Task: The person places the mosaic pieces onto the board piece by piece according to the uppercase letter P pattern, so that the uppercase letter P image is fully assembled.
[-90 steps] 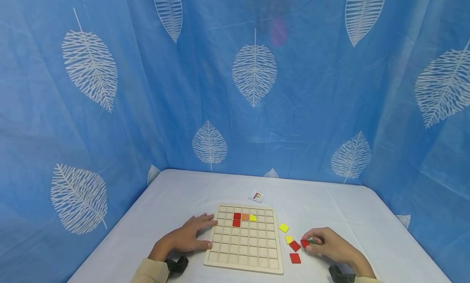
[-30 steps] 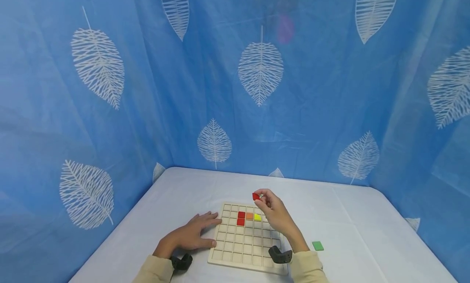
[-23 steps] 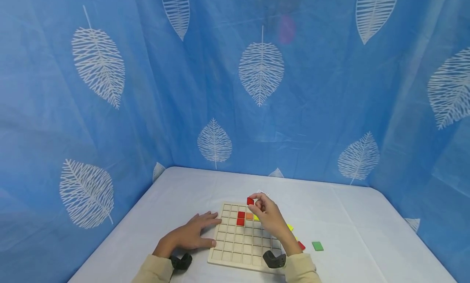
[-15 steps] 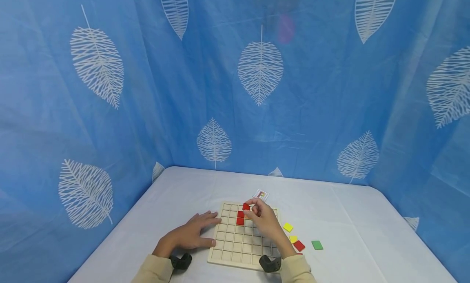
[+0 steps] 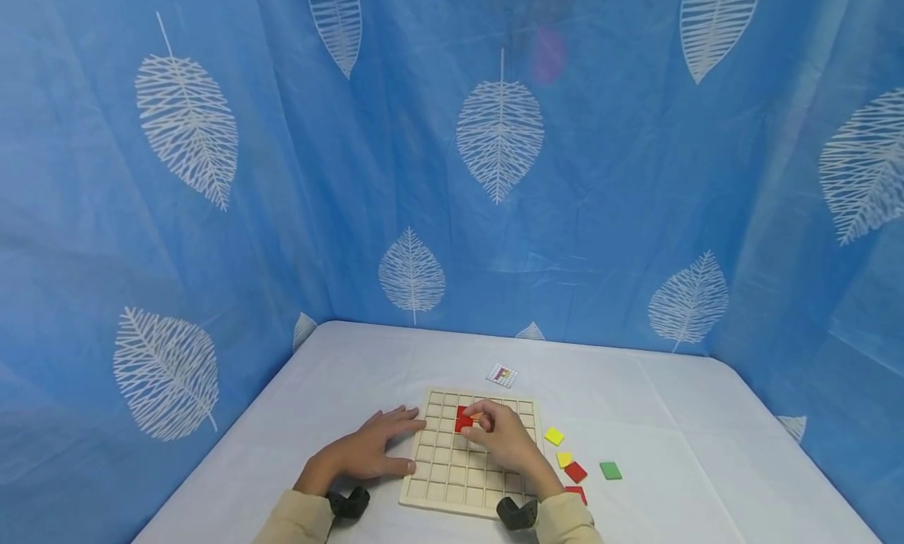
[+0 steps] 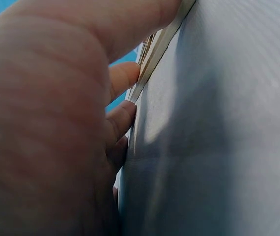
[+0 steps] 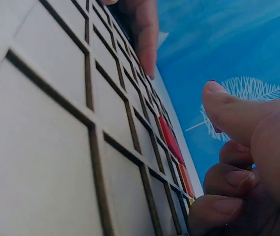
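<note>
A light wooden grid board point(image 5: 438, 475) lies on the table. My left hand point(image 5: 367, 450) rests at its left edge, fingers extended, fingertips touching the side. Over the upper part of the board, my right hand point(image 5: 504, 436) pinches a red tile point(image 7: 218, 131) between thumb and finger. In the right wrist view most of that tile is hidden behind the thumb. Red tiles point(image 7: 169, 140) sit in the board's cells, with an orange tile point(image 7: 186, 181) beside them. A sliver of yellow tile point(image 7: 192, 201) shows past the orange one; in the head view the right hand covers it.
Right of the board lie two yellow tiles point(image 5: 554, 436), two red tiles point(image 5: 575, 472) and a green tile point(image 5: 610, 470). Behind the board is a small card with a coloured grid pattern point(image 5: 502, 374). Blue leaf-print curtains point(image 5: 565, 277) enclose the table.
My right hand picked up a red tile from beside the board, leaving the green one apart, carried it left past the card, then lowered it toward the red tiles. The left hand stayed at the edge.
</note>
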Demonstrator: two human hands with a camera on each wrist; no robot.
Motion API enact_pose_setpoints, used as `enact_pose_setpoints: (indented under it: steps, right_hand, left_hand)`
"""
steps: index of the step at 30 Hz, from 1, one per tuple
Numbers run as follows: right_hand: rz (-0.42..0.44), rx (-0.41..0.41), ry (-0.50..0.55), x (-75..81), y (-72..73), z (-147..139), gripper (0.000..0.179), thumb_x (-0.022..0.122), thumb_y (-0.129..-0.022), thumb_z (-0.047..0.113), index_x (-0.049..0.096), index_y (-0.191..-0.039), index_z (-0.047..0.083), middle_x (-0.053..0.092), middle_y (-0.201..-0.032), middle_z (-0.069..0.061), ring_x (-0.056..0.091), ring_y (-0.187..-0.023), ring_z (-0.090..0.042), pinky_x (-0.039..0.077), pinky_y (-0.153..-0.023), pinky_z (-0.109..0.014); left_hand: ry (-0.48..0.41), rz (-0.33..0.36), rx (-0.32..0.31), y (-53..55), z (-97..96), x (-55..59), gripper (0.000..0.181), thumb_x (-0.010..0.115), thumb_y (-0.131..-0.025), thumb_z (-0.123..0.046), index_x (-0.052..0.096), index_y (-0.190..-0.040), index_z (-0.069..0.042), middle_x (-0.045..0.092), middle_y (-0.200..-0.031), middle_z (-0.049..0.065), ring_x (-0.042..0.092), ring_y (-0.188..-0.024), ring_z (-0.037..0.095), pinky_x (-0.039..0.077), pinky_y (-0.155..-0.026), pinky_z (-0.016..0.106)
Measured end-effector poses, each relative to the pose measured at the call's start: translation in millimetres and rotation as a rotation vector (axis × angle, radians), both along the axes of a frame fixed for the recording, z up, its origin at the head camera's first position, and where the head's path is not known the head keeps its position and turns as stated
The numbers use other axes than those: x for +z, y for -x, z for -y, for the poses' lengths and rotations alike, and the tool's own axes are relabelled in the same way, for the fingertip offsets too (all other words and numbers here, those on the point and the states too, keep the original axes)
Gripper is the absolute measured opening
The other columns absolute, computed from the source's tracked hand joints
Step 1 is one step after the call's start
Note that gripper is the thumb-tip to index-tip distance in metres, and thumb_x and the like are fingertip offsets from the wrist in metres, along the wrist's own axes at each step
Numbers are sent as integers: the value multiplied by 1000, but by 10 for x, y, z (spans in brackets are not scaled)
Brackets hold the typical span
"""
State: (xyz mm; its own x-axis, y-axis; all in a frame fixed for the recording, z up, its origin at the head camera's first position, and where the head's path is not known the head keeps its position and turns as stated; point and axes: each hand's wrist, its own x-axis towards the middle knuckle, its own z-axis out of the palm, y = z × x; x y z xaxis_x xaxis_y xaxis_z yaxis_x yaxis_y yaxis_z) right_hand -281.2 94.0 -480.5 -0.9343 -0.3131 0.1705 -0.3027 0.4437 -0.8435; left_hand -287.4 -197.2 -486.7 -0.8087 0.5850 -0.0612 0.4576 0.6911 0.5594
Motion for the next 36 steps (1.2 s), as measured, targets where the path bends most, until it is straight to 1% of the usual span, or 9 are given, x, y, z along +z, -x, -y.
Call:
enact_pose_setpoints:
  steps: [4, 10, 15, 19, 28, 36]
  right_hand:
    - [-17, 34, -34, -44, 2, 22, 24, 74, -92, 24, 68, -113, 13, 38, -71, 5, 35, -61, -7, 36, -58, -21]
    - [-18, 31, -91, -56, 8, 71, 20, 75, -91, 26, 69, -108, 18, 39, -69, 6, 35, -59, -7, 35, -58, -22]
    - [-50, 33, -138, -62, 1, 97, 19, 76, -90, 26, 70, -106, 16, 40, -68, 6, 36, -58, -6, 34, -56, -22]
    - [-61, 13, -179, -77, -6, 97, 20, 76, -90, 27, 70, -106, 17, 41, -67, 7, 36, -57, -6, 34, -55, -22]
    - [-58, -10, -229, -102, -31, 104, 21, 79, -87, 27, 71, -104, 18, 46, -67, 6, 38, -55, -9, 34, -52, -24]
    - [-60, -26, -250, -74, -27, 134, 20, 80, -85, 25, 72, -102, 18, 49, -67, 5, 39, -56, -9, 34, -52, -24]
  left_hand:
    - [10, -4, -3, -2, -2, -10, 76, 64, -89, -63, 42, -153, -30, 30, -166, 3, 18, -156, 34, 8, -123, 67]
    - [3, -9, -13, -11, 10, 11, 76, 64, -90, -61, 42, -154, -27, 30, -166, 4, 18, -156, 36, 8, -123, 67]
    - [0, -17, -26, -4, 18, 22, 75, 64, -91, -58, 42, -154, -24, 30, -165, 7, 19, -155, 37, 9, -122, 69]
    - [-3, -14, -34, -2, 6, 20, 75, 64, -91, -58, 41, -154, -23, 30, -165, 8, 18, -155, 37, 9, -122, 69]
    - [0, 6, -21, -41, -26, 41, 75, 66, -90, -58, 43, -153, -24, 31, -165, 6, 18, -156, 37, 9, -122, 68]
    - [22, 12, 3, -33, -19, 44, 77, 64, -88, -63, 42, -153, -27, 31, -165, 3, 18, -156, 34, 8, -124, 65]
